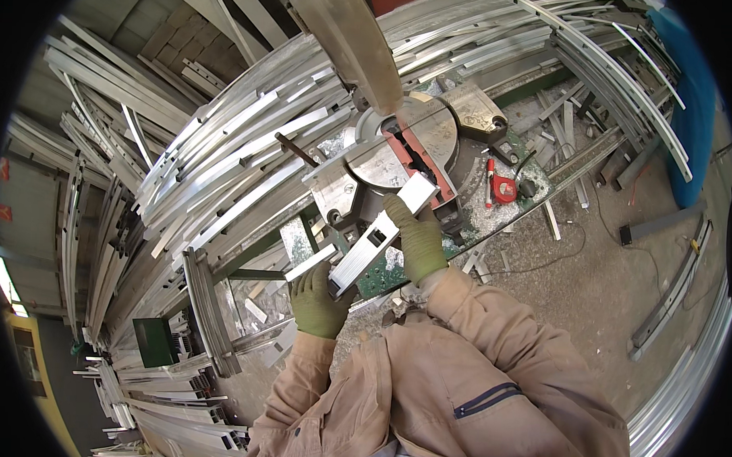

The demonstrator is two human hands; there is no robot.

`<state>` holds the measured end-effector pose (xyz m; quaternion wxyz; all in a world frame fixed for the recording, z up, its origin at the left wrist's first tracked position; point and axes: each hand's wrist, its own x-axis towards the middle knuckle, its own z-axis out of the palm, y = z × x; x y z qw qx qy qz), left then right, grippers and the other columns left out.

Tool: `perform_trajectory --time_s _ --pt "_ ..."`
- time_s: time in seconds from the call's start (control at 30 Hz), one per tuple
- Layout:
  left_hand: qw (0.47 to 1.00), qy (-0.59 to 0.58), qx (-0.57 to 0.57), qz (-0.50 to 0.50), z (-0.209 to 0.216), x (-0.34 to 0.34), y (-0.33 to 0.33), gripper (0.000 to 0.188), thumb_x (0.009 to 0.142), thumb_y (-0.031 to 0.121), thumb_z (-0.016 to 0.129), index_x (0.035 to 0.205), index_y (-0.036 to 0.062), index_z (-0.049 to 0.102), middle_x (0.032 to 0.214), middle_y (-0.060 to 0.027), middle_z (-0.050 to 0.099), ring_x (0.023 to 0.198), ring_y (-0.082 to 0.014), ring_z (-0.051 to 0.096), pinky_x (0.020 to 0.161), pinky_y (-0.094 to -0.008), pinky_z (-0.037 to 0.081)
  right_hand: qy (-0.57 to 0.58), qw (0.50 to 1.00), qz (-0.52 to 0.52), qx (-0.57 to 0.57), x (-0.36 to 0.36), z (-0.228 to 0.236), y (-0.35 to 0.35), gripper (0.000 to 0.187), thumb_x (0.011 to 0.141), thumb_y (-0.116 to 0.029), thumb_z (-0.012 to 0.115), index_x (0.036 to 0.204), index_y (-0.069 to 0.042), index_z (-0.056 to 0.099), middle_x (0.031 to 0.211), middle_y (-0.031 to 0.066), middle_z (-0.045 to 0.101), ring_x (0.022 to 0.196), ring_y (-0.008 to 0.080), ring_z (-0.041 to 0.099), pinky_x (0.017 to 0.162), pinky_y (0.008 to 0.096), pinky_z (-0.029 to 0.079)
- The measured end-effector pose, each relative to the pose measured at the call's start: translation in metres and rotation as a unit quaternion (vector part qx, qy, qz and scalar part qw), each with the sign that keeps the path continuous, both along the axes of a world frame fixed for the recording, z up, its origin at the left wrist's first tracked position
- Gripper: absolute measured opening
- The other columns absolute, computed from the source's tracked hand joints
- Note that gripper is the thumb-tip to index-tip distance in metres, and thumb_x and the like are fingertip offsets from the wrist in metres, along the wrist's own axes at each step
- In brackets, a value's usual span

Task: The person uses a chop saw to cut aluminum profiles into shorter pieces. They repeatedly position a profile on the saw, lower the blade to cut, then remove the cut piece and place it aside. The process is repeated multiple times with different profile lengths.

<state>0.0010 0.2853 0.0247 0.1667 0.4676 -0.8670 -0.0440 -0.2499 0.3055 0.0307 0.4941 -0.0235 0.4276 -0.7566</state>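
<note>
Both my hands wear olive-green knit gloves. A short silver aluminium profile (360,260) with a rectangular cut-out slants in front of the mitre saw (394,161). My right hand (422,245) is closed round its upper part, close to the red slotted insert (409,161) of the saw table. My left hand (320,306) is closed at the profile's lower end. A thinner, short aluminium strip (310,264) also sticks out from the fingers of that hand. The glove hides how the left fingers hold the two pieces.
A red tape measure (504,189) and a red marker (489,183) lie right of the insert. The saw's arm (356,47) rises above. Long aluminium profiles (231,155) are heaped on the left; offcuts (552,220) and a dark bar (663,223) lie at right.
</note>
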Motion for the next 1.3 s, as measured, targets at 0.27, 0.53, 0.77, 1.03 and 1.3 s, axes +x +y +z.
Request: perform_trajectory --time_s 0.27,0.53,0.77,1.03,1.3 --pt "0.873 0.057 0.479 0.071 0.041 0.018 -0.009 0.094 0.086 0.035 0.108 0.165 0.0063 0.067 0.135 -0.0181 0.085 0.128 -0.0342 0.08 0.108 -0.0413 0.063 -0.001 0.999 0.041 0.016 0.007 -0.012 0.013 0.049 0.108 -0.033 0.094 0.136 0.001 0.072 0.119 0.0054 0.08 0.099 0.0125 0.074 0.086 0.0328 0.062" --pt "0.797 0.118 0.591 0.033 0.007 0.035 0.011 0.095 0.09 0.037 0.109 0.161 -0.0054 0.063 0.144 -0.0199 0.078 0.132 -0.0275 0.074 0.116 -0.0425 0.058 0.034 0.989 0.13 -0.062 0.004 -0.038 0.04 0.047 0.111 -0.036 0.089 0.139 -0.001 0.076 0.123 0.0102 0.084 0.114 0.0217 0.081 0.104 0.0405 0.066" --pt "0.801 0.133 0.584 0.0 -0.018 0.057 0.036 0.1 0.094 0.049 0.104 0.166 -0.0032 0.058 0.15 -0.0239 0.076 0.135 -0.0309 0.074 0.119 -0.0443 0.058 0.008 0.976 0.171 -0.131 -0.008 -0.043 0.061 0.076 0.102 -0.052 0.095 0.152 -0.002 0.067 0.136 0.015 0.081 0.125 0.0318 0.081 0.112 0.05 0.066" --pt "0.788 0.126 0.602 0.011 -0.034 0.111 0.065 0.096 0.094 0.059 0.097 0.166 0.0042 0.064 0.146 -0.0233 0.08 0.132 -0.0339 0.078 0.115 -0.0447 0.06 0.01 0.979 0.145 -0.141 -0.027 -0.057 0.067 0.08 0.103 -0.062 0.089 0.152 -0.004 0.066 0.14 0.0168 0.08 0.132 0.0354 0.077 0.118 0.0535 0.062" --pt "0.909 -0.018 0.417 -0.014 -0.009 0.094 0.051 0.104 0.092 0.088 0.079 0.161 0.0096 0.068 0.113 -0.0275 0.086 0.103 -0.051 0.083 0.092 -0.0602 0.064 0.084 0.988 0.124 0.044 0.035 -0.039 0.077 0.07 0.124 -0.053 0.064 0.169 -0.001 0.051 0.153 0.0172 0.069 0.142 0.0315 0.068 0.128 0.0508 0.053"
